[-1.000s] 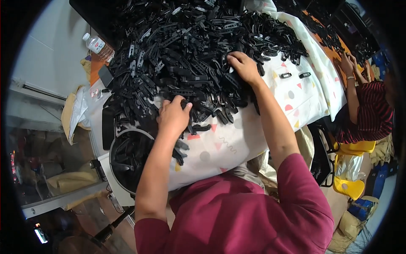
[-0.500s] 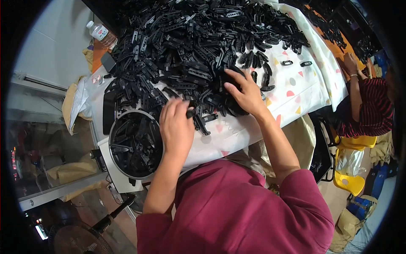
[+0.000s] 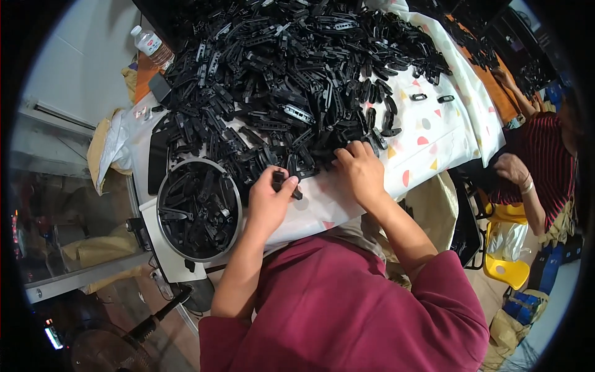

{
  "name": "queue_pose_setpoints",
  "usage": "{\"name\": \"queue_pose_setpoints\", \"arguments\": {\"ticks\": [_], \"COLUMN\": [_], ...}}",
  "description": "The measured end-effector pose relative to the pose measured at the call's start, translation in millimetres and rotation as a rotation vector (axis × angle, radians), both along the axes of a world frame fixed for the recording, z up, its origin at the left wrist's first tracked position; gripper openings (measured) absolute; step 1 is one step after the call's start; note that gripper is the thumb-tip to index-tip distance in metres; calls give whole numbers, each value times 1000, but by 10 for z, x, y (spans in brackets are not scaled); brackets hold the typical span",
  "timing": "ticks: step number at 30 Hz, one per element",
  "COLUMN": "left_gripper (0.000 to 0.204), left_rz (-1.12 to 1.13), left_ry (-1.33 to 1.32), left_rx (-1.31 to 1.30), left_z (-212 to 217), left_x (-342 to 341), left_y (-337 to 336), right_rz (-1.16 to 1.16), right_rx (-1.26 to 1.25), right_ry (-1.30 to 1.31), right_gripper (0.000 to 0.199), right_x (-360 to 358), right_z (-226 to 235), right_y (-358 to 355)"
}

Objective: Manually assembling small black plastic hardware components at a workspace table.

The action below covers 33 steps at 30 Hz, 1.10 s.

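Note:
A large heap of black, elongated plastic pieces [image 3: 266,80] covers much of the table. My left hand [image 3: 268,201] is closed, thumb against fingers, around a short black plastic piece [image 3: 297,193] at the near edge of the heap. To its right, my right hand [image 3: 361,173] has its fingers curled down against the heap's near edge. Its fingertips are hidden, so what they grip cannot be made out. Left of my left hand stands a round bin [image 3: 204,160] with a grey rim, holding many similar black pieces.
A patterned white cloth [image 3: 427,146] covers the table, with two separate pieces [image 3: 445,99] at right. A water bottle [image 3: 153,47] stands at the far left, and a fan [image 3: 108,350] at lower left. At right, a person in a striped shirt [image 3: 539,152] sits near yellow chairs [image 3: 505,271].
My left hand has come nearer and turned, showing the piece between thumb and fingers. My right hand has drawn back from over the heap to its near edge, its spread fingers now curled.

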State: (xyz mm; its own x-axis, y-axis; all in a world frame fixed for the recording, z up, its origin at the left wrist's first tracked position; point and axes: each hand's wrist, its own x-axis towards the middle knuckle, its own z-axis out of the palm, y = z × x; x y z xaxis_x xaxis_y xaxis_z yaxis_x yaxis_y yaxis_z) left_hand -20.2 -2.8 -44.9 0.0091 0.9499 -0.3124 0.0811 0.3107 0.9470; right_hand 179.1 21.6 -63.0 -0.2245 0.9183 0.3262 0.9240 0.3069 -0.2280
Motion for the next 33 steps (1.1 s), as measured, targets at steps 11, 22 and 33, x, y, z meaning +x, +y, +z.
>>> {"name": "queue_pose_setpoints", "arguments": {"ticks": [11, 22, 33], "left_gripper": [20, 20, 17], "left_rz": [55, 42, -32], "left_ry": [-439, -467, -548], "left_rx": [-224, -208, -220], "left_z": [198, 77, 260], "left_x": [-52, -6, 51], "left_y": [72, 11, 164], "right_rz": [-79, -13, 403], "right_rx": [-514, 26, -815], "right_ry": [1255, -45, 1672], "right_gripper": [33, 14, 15], "right_x": [121, 43, 58], "right_z": [103, -92, 505], "right_y": [-93, -119, -180]}}
